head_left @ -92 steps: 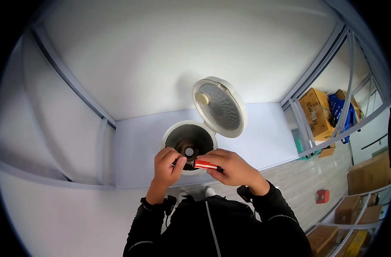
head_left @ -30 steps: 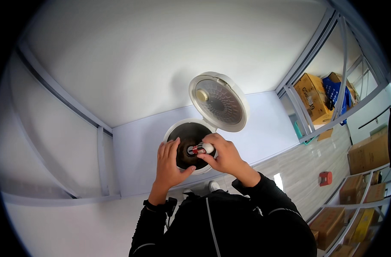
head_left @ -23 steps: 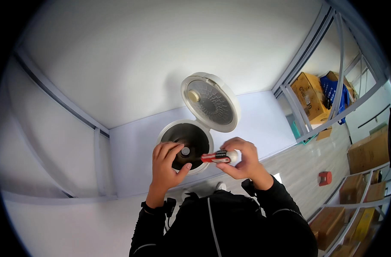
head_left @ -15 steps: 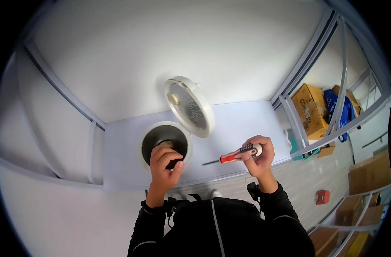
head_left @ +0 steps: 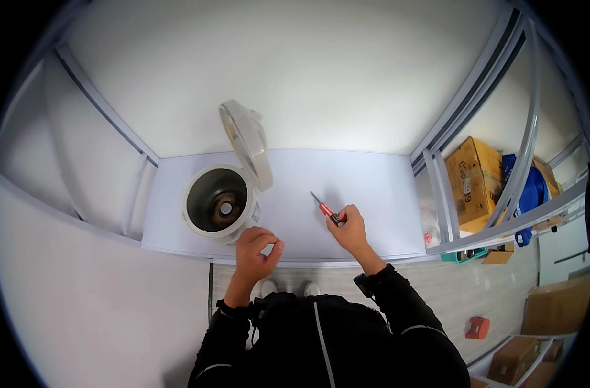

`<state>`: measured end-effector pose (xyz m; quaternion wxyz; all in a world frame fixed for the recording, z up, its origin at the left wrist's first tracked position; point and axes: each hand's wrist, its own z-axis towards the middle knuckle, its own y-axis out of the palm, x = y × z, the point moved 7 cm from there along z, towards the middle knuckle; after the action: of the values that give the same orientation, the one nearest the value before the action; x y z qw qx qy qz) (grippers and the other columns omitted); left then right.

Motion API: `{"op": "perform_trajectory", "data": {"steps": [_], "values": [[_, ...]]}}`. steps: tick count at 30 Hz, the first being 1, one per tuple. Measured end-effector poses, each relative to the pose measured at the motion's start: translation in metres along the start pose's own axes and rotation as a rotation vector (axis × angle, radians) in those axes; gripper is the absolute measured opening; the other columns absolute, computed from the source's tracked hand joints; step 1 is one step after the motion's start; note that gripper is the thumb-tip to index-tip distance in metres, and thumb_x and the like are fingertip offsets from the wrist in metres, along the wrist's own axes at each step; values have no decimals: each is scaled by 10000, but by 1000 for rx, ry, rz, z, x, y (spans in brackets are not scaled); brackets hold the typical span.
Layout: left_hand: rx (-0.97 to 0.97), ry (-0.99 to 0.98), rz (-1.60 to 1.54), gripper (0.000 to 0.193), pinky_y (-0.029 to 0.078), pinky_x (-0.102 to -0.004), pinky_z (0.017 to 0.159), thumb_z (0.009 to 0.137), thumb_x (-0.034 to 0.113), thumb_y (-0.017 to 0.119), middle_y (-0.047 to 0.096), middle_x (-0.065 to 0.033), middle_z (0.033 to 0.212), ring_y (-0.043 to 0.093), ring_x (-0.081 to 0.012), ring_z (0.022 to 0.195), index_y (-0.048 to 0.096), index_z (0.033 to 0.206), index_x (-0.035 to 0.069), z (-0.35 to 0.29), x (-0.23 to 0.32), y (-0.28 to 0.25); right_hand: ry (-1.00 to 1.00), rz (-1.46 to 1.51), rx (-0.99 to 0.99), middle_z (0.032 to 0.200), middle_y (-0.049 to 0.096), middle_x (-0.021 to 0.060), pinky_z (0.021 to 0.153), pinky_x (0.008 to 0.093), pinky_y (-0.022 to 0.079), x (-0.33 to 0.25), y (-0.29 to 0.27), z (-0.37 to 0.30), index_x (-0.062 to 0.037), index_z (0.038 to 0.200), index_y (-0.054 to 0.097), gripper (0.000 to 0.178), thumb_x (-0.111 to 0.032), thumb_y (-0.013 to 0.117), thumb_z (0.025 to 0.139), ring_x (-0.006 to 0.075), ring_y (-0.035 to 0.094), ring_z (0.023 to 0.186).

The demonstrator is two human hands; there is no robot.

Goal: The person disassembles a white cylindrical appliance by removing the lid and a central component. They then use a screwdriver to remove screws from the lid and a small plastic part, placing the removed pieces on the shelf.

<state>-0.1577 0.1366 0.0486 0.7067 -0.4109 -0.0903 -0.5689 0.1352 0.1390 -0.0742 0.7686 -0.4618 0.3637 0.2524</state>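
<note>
A white rice cooker stands on the left of the white table. Its lid is tipped up and away to the upper right. Down in the dark cavity a brownish heating plate with a round silver centre shows. Close to the cooker's front right side is my left hand, fingers curled and pinched together; what they hold, if anything, is hidden. My right hand grips a red and black screwdriver over the table, its shaft directed up and left.
The white table meets a pale wall behind. Metal frame bars rise at its right end. Past them are a cardboard box, a blue bag and a teal basket. A red stool sits on the floor.
My left hand has come out of the cooker's cavity toward the table's front edge. My right hand has swung the screwdriver from nearly level to tip up-left. The cooker's lid shows more edge-on.
</note>
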Motion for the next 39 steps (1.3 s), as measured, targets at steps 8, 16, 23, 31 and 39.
{"op": "perform_trajectory", "data": {"steps": [8,16,23,31,39], "values": [[30,-122,84,104,504,-414,713,817,83,814,724,-73,828,670,-312,769,714,790,72,-24,2,1,-31,-275,-171,1007,597,142,683,490,548,7,21,-9,-95,945,605,217,-140,780,825,379,661,825],[27,-86,123,117,515,-411,709,814,69,824,706,-85,816,666,-310,765,709,795,64,-17,14,-1,-101,-357,-213,1083,607,145,775,503,564,-1,25,5,-117,1120,633,354,-159,794,808,384,661,977],[81,-78,193,112,510,-405,709,798,96,832,715,-58,804,683,-292,747,720,787,88,-9,15,-23,-227,-214,-192,1138,610,176,843,482,553,-46,16,22,-73,1284,625,535,-171,851,809,392,650,1016],[76,-25,170,115,509,-413,692,786,57,829,711,-80,816,674,-307,746,715,788,71,2,4,-50,-413,115,-188,1220,626,215,913,449,551,-147,11,26,-33,1328,597,552,-181,856,863,398,653,1079],[20,104,134,127,507,-403,689,778,80,841,722,-54,846,680,-278,753,714,783,80,29,-27,-102,-485,208,161,1396,597,281,1002,474,542,-249,17,59,76,1452,520,688,-192,833,901,464,640,1204]]}}
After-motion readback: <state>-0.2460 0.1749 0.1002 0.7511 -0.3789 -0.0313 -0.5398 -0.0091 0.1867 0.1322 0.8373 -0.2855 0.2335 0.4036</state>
